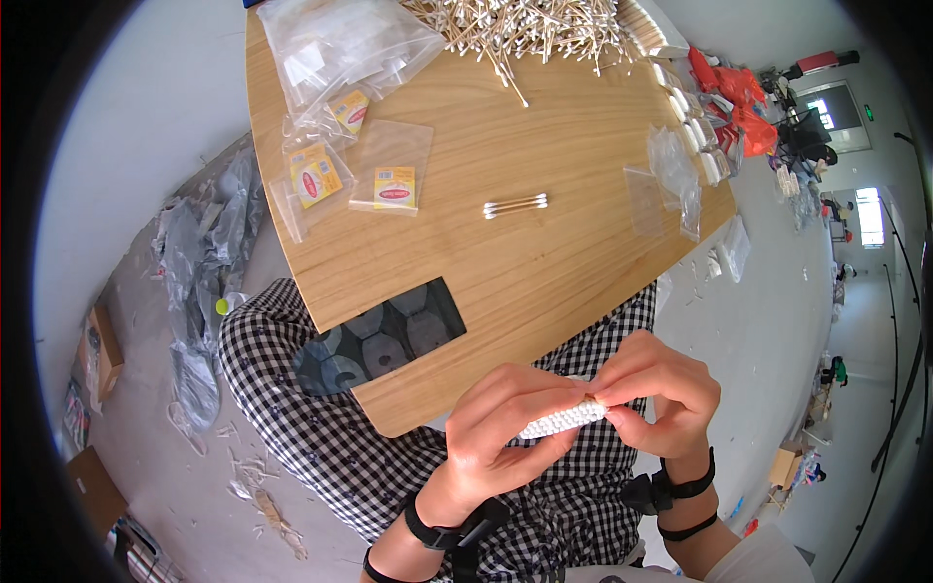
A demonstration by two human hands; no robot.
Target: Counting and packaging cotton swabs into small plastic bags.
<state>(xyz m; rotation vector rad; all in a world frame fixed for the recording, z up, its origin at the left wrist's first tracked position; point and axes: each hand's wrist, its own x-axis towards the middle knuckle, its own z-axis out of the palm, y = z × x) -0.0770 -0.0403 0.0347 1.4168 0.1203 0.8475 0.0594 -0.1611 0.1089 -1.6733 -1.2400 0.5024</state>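
Observation:
Above my lap, just off the table's near edge, a tight bundle of cotton swabs (pixel 564 421) shows its rows of white tips. My left hand (pixel 510 428) wraps its fingers and thumb around the bundle's left side. At the other end my right hand (pixel 661 394) pinches with thumb and fingers by the bundle's right edge. Its fingertips hide what exactly lies between them. Whether a bag or wrapper encloses the bundle I cannot tell. A few loose cotton swabs (pixel 516 205) lie side by side on the table (pixel 466 146).
A big heap of cotton swabs (pixel 544 29) covers the table's far side. Clear plastic bags (pixel 340 49) and bags with yellow cards (pixel 395 188) lie at left. Packed swab bundles (pixel 695 126) line the right edge near empty clear bags (pixel 671 180). A dark cut-out (pixel 408 325) interrupts the tabletop.

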